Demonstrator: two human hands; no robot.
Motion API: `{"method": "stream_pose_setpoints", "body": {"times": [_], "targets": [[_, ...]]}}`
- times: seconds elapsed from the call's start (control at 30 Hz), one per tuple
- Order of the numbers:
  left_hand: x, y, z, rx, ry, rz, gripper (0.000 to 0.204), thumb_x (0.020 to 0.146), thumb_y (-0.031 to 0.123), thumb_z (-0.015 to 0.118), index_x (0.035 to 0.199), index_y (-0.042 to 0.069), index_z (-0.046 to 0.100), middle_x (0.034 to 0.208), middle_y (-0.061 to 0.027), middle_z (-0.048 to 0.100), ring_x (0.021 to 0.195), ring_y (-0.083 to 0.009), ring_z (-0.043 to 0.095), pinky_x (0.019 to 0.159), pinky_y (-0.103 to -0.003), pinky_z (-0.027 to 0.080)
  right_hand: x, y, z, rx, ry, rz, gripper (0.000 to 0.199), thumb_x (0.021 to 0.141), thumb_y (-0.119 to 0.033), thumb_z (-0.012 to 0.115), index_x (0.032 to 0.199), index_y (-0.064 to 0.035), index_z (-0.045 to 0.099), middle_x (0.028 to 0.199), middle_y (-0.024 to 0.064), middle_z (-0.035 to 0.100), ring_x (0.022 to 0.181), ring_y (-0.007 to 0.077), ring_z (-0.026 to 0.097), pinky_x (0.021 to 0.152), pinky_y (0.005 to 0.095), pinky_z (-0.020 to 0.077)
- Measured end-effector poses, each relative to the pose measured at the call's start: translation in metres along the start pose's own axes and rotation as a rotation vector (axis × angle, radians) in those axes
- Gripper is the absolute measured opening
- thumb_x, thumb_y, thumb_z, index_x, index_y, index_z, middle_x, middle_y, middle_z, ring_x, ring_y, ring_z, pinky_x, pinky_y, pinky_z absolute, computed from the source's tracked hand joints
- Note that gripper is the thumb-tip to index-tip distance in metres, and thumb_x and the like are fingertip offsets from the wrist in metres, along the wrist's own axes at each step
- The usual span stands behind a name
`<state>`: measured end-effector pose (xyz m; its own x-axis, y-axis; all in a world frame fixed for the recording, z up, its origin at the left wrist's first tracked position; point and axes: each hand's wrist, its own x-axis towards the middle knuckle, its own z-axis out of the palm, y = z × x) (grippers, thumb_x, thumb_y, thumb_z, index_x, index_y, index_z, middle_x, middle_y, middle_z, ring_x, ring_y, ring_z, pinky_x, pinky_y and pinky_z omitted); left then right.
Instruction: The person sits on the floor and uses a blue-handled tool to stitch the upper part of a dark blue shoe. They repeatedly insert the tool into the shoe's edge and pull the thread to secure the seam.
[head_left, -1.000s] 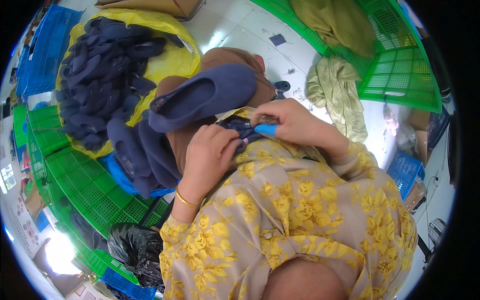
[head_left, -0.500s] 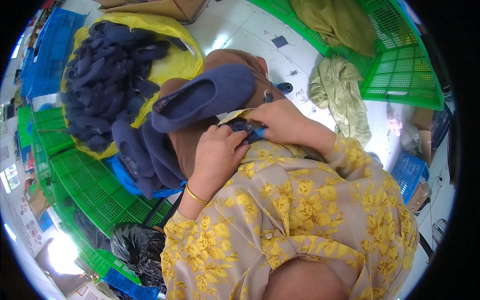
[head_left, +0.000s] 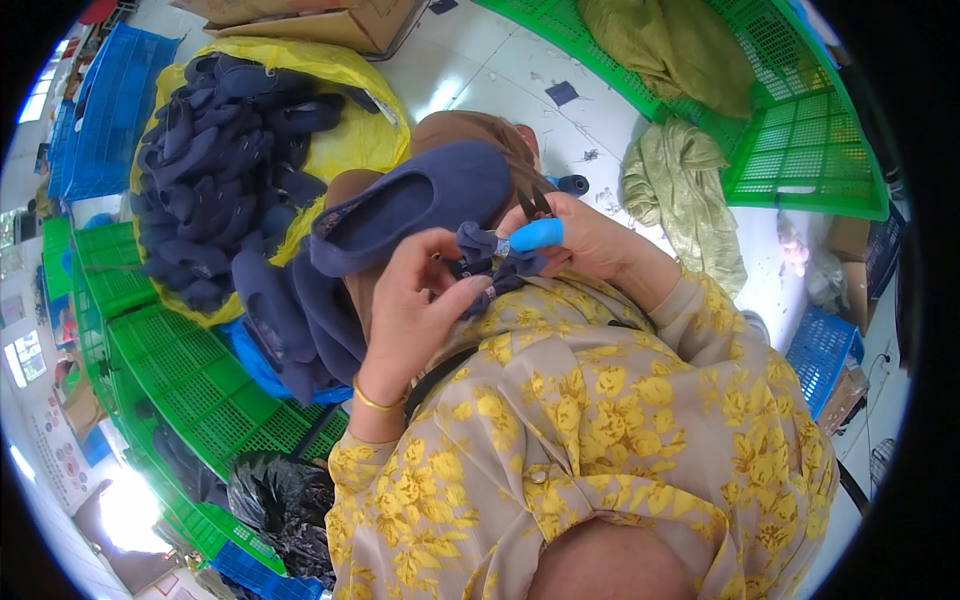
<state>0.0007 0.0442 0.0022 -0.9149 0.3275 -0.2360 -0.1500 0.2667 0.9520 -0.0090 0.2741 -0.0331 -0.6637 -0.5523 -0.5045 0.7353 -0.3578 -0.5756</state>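
- Head view: a navy fabric piece [head_left: 478, 243] is held up between the two hands, over the front of the floral shirt [head_left: 610, 400].
- By the right hand [head_left: 600, 240], dark-bladed snips [head_left: 535, 203] are held with the points upward, and the fabric is met by a blue finger cover [head_left: 536, 235].
- The left hand [head_left: 415, 285] is curled in a narrow C, its thumb and fingertips at the fabric; whether it is firmly pinched cannot be told.
- The work appears to be midway on this piece: it is bunched, separate from the navy slip-on shoe [head_left: 460, 180] laid across the brown trousers [head_left: 470, 125], which is gripped by neither hand.
- More navy slip-ons [head_left: 272, 310] are stacked beside the knee, and a large heap of slip-ons [head_left: 205, 165] is held in the yellow bag [head_left: 345, 150]; which are finished and which are left cannot be judged.
- Dark print is borne by the cardboard carton [head_left: 310, 25], and round pictures by the wall poster [head_left: 55, 430]; no brand or wording can be made out on the shoes.
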Motion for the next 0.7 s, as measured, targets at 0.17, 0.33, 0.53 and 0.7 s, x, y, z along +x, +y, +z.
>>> {"method": "stream_pose_setpoints", "body": {"times": [0.17,0.33,0.53,0.7], "targets": [[0.004,0.014,-0.002,-0.302,-0.091,-0.037,0.027,0.088,0.001,0.068,0.113,-0.001,0.06,0.099,-0.0015,0.063,0.077,-0.0065,0.059,0.071,-0.02,0.05,0.002,-0.002,0.02,0.011,-0.01,0.032,0.011,0.089,-0.019,0.07,0.094,-0.0098,0.065,0.061,-0.0081,0.04,0.047,0.0014,0.029,0.043,0.0201,0.0208],[0.003,0.001,0.0,-0.353,-0.015,-0.08,0.022,0.089,0.002,0.068,0.11,-0.001,0.063,0.093,-0.0013,0.065,0.079,-0.0063,0.061,0.071,-0.019,0.05,0.001,0.0,0.02,-0.433,-0.024,-0.344,0.019,0.091,-0.017,0.067,0.103,-0.0028,0.065,0.085,-0.003,0.061,0.068,-0.0004,0.05,0.058,0.0165,0.0391],[0.0,0.003,0.001,-0.373,-0.058,-0.157,0.024,0.088,-0.002,0.067,0.112,-0.001,0.063,0.099,-0.0025,0.065,0.083,-0.0065,0.061,0.073,-0.02,0.051,-0.012,-0.004,0.028,-0.722,0.02,-0.34,0.024,0.086,-0.007,0.071,0.107,-0.0031,0.062,0.092,-0.0033,0.059,0.071,0.0011,0.045,0.061,0.0176,0.0383],[-0.003,0.004,-0.005,-0.423,-0.057,-0.132,0.022,0.087,-0.005,0.066,0.109,-0.002,0.063,0.1,-0.0037,0.064,0.083,-0.0082,0.062,0.077,-0.022,0.053,-0.017,-0.007,0.028,-0.713,0.074,-0.58,0.012,0.093,-0.01,0.061,0.104,-0.005,0.059,0.085,-0.0005,0.058,0.07,0.0078,0.048,0.064,0.0244,0.0421]]}}
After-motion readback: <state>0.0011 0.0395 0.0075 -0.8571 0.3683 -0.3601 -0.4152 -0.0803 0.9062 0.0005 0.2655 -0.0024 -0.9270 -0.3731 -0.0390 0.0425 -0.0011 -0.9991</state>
